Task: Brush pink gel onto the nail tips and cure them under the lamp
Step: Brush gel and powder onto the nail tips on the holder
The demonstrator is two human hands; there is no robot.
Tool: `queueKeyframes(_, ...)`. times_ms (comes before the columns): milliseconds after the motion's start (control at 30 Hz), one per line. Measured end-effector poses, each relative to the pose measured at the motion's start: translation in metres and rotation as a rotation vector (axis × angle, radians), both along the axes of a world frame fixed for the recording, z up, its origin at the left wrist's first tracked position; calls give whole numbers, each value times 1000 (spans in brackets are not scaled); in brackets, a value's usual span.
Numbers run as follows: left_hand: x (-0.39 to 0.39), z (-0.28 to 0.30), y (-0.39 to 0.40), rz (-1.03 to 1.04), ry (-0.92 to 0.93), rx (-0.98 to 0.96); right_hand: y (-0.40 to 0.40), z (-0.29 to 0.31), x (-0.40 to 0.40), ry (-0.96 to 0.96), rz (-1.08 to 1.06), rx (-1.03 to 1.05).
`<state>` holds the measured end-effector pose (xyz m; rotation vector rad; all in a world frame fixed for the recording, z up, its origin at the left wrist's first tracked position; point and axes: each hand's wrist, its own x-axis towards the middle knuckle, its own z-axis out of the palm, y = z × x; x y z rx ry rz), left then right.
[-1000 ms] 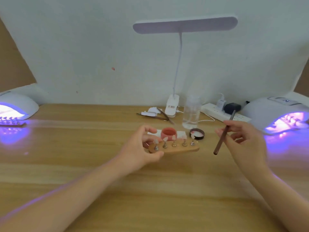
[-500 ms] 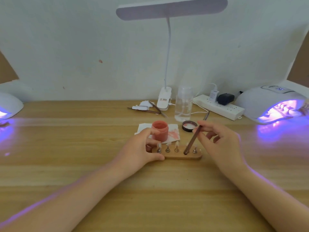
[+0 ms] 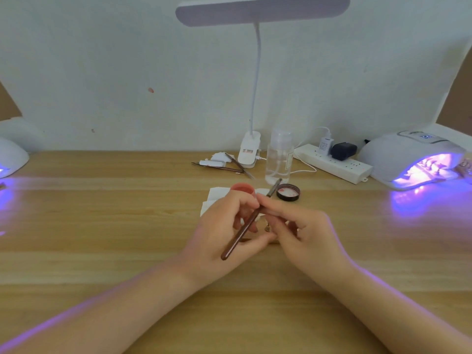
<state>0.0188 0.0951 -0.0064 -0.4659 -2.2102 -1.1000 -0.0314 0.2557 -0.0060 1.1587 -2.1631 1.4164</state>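
While both hands meet over the middle of the table, the scene reads as follows.

Brush axis: the brush lies on a diagonal, its dark butt end low and toward the person's left, its bristle end up and away toward the pink gel jar.

Right hand: the right hand pinches the brush at mid-shaft with curled fingers.

Left hand: the left hand is curled round the wooden nail-tip holder; only a sliver of wood and one metal peg show between the hands.

Nail tips: hidden behind the fingers, so their coating cannot be told.

Key relation: the bristles point away from the holder and toward the jar just beyond the fingertips, so loading gel looks nearer than painting.

Lamp: the lit curing lamp stands well apart on the right, nearer the right hand.

Lid: the jar lid lies beside the jar.
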Motion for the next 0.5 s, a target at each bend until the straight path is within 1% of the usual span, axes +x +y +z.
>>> queueKeyframes(100,4,-1,1,-68,54,87,2,2,3,-153,184,21)
queueKeyframes(167,4,-2,0,-72,46,112,4,3,5,-160,212,57)
queueKeyframes(267,6,-3,0,-40,-34,188,3,4,6,-158,188,62)
queueKeyframes(367,9,-2,1,-43,-41,265,4,3,7,-118,159,54)
queueKeyframes(500,10,1,-2,-10,-75,417,14,9,2,-98,38,-15)
